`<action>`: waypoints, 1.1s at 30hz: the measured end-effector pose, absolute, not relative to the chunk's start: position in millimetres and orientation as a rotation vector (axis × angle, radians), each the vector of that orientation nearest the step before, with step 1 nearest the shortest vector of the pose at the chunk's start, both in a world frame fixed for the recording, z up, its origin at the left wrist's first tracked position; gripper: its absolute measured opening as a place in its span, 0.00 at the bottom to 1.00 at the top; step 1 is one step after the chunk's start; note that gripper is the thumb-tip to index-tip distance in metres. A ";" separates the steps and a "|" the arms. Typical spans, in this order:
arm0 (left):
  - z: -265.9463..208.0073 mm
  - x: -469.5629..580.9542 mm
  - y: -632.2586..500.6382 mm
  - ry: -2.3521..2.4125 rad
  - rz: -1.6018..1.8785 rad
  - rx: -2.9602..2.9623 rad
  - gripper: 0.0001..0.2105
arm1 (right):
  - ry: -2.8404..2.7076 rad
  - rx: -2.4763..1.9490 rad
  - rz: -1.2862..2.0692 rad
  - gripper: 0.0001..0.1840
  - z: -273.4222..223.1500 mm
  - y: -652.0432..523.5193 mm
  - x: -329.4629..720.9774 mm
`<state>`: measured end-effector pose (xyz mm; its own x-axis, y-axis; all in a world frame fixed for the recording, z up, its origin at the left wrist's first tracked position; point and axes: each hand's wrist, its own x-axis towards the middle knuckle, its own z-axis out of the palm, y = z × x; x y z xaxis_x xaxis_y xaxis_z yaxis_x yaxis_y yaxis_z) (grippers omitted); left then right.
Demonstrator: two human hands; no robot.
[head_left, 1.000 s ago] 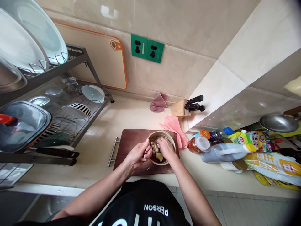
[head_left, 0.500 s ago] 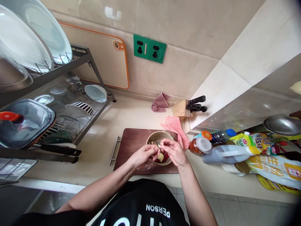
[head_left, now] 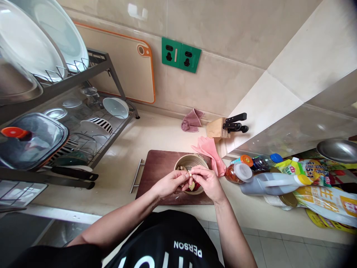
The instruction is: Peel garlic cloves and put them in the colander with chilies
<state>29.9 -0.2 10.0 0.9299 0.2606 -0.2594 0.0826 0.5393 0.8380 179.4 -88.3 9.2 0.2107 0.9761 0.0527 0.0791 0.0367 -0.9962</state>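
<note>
Pale table (head_left: pixel 117 156) is carrying a dark cutting board (head_left: pixel 156 167). Left fingers (head_left: pixel 177 177) and right fingers (head_left: pixel 200 172) are pinching a small pale piece (head_left: pixel 190 175) between them, neither nearer, long axis unreadable; colander (head_left: pixel 192 160) is sitting beneath and beyond.

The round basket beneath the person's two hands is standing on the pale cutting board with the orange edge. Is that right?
Not quite: the round basket beneath the left hand and right hand stands on the dark brown board. The head view shows the pale cutting board with the orange edge up against the wall.
</note>
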 end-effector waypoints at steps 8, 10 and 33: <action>11.2 29.5 -0.2 0.387 0.097 1.058 0.19 | -1.261 -1.419 0.868 0.09 17.2 -88.7 179.6; 10.8 29.2 0.1 0.393 0.100 1.071 0.19 | -1.304 -1.460 0.812 0.10 20.2 -88.6 178.7; 0.2 36.9 -2.7 0.599 0.236 1.025 0.12 | -1.106 -1.386 0.936 0.09 -5.6 -89.5 163.9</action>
<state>36.9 -2.7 0.2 0.8168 0.4536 -0.3565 0.0892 0.5112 0.8548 163.9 -89.5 -5.6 0.2581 0.9652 0.0415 0.1183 0.0110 -0.9929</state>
